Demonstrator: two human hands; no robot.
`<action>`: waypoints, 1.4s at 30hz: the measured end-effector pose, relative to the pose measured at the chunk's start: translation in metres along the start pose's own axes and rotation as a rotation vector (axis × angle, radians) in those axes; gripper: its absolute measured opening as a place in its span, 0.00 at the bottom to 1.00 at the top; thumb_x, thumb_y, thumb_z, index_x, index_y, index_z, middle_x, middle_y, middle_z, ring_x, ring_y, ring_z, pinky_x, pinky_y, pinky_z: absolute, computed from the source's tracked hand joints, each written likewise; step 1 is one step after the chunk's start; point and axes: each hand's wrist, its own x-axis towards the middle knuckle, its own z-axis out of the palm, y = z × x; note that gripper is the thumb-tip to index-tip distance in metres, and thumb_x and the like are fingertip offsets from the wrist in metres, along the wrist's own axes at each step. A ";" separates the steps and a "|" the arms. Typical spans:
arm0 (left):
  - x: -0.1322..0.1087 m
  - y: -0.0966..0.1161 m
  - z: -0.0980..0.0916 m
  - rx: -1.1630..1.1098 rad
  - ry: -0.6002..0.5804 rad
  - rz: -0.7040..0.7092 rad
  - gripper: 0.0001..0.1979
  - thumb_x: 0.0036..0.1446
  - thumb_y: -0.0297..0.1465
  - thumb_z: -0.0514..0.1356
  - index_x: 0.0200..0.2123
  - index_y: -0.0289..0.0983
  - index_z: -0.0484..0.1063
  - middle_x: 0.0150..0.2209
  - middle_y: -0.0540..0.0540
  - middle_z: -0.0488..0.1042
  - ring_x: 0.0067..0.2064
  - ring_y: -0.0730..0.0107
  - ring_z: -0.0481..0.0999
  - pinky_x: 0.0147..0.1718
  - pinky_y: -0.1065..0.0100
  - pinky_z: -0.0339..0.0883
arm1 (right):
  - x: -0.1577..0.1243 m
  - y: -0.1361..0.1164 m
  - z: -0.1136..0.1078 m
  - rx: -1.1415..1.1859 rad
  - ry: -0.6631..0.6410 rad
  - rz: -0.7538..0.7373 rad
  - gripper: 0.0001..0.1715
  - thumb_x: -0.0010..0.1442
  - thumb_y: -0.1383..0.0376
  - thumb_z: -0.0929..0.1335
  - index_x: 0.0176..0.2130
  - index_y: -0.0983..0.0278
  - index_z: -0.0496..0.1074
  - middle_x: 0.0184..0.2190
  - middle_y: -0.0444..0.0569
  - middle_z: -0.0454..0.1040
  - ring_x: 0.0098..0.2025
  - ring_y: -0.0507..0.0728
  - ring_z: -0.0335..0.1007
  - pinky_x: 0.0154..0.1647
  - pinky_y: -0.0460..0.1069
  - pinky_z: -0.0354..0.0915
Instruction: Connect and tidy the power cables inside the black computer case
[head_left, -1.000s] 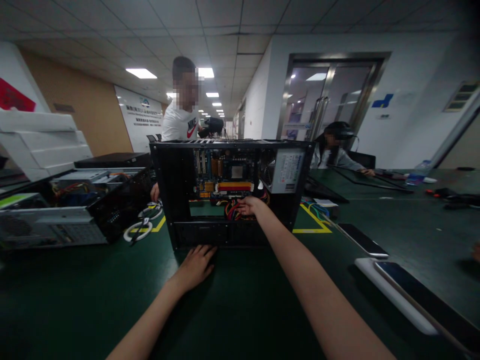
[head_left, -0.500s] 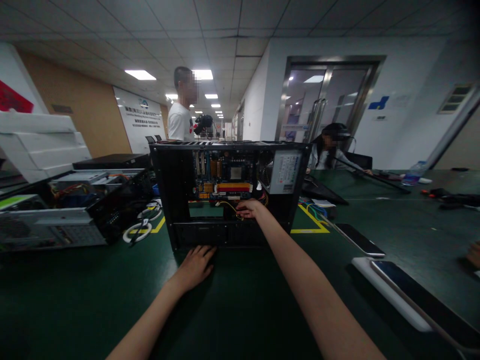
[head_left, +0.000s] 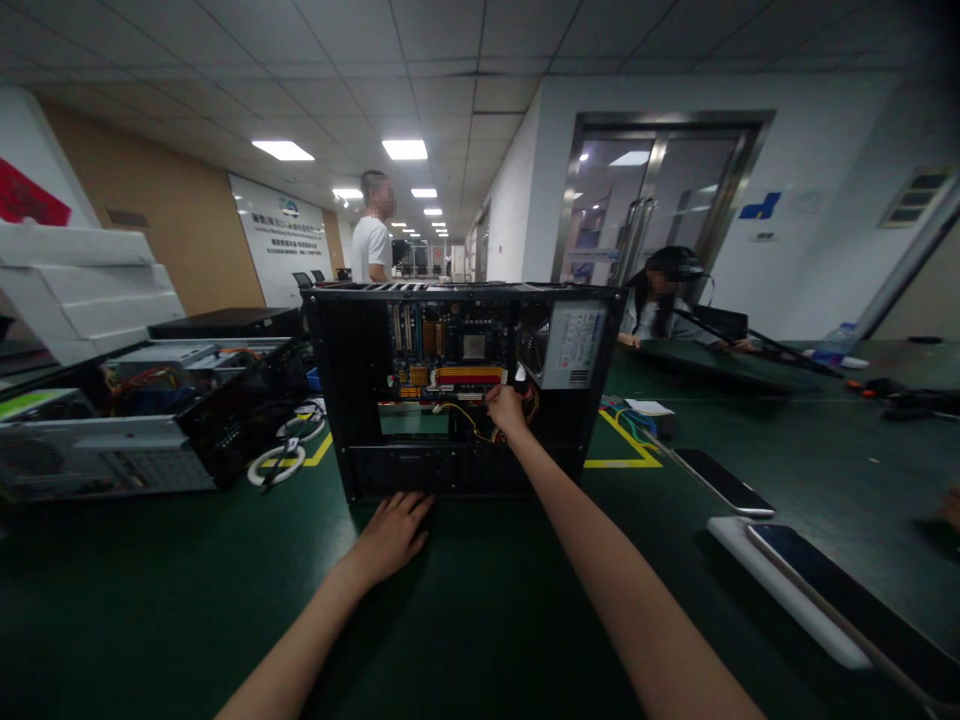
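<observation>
A black computer case [head_left: 465, 468] stands in front of me with its side open. Inside it are the motherboard [head_left: 472, 346] with orange and red memory slots, and a silver power supply [head_left: 576, 345] at the upper right. My right hand [head_left: 508, 412] reaches into the case with its fingers closed at the motherboard's lower right edge; whatever they hold is hidden. A thin yellow cable [head_left: 466, 412] with a pale plug hangs beside that hand. My left hand [head_left: 391, 535] lies flat on the table, fingers spread, tips at the bottom edge of the case.
Another opened computer [head_left: 142, 400] lies at the left, near a coiled white cable [head_left: 276, 465]. On the right are phones [head_left: 724, 482] and a white box-like item [head_left: 780, 590]. A person sits behind a dark panel [head_left: 697, 365]; another person [head_left: 371, 240] stands farther back.
My right hand has moved up and slightly right, from the yellow cable to the motherboard's edge, its fingers drawing closed. My left hand stays put. The seated person's panel has shifted.
</observation>
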 end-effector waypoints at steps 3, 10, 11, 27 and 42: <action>0.000 0.003 -0.004 0.000 -0.002 -0.004 0.25 0.52 0.32 0.50 0.55 0.42 0.52 0.53 0.45 0.59 0.53 0.60 0.57 0.50 0.58 0.52 | -0.002 -0.002 0.008 -0.031 -0.171 -0.036 0.11 0.46 0.78 0.60 0.27 0.67 0.68 0.25 0.50 0.71 0.29 0.52 0.70 0.31 0.44 0.63; -0.001 0.006 -0.008 -0.018 -0.015 -0.008 0.25 0.53 0.32 0.49 0.55 0.42 0.52 0.53 0.45 0.59 0.53 0.61 0.57 0.50 0.58 0.51 | -0.014 -0.017 0.016 -0.203 -0.651 -0.151 0.08 0.45 0.76 0.64 0.27 0.68 0.70 0.24 0.48 0.72 0.27 0.53 0.69 0.27 0.43 0.62; -0.001 0.006 -0.008 -0.019 -0.016 -0.008 0.25 0.53 0.32 0.49 0.55 0.42 0.52 0.53 0.45 0.59 0.53 0.61 0.57 0.50 0.58 0.51 | -0.014 -0.018 0.015 -0.238 -0.686 -0.175 0.06 0.44 0.75 0.65 0.25 0.68 0.70 0.25 0.48 0.73 0.28 0.53 0.69 0.28 0.43 0.62; -0.001 0.004 -0.005 -0.017 -0.001 0.007 0.25 0.53 0.32 0.49 0.55 0.42 0.52 0.53 0.45 0.59 0.53 0.60 0.57 0.49 0.58 0.52 | -0.011 -0.020 0.013 -0.347 -1.027 -0.095 0.02 0.42 0.72 0.66 0.21 0.67 0.70 0.20 0.46 0.70 0.29 0.55 0.69 0.33 0.48 0.64; 0.000 0.003 -0.005 -0.019 0.015 0.023 0.25 0.52 0.31 0.49 0.55 0.41 0.52 0.53 0.45 0.58 0.53 0.61 0.56 0.51 0.59 0.51 | -0.007 -0.013 0.017 -0.383 -0.937 -0.112 0.03 0.40 0.68 0.68 0.23 0.66 0.70 0.20 0.46 0.70 0.27 0.55 0.68 0.29 0.47 0.63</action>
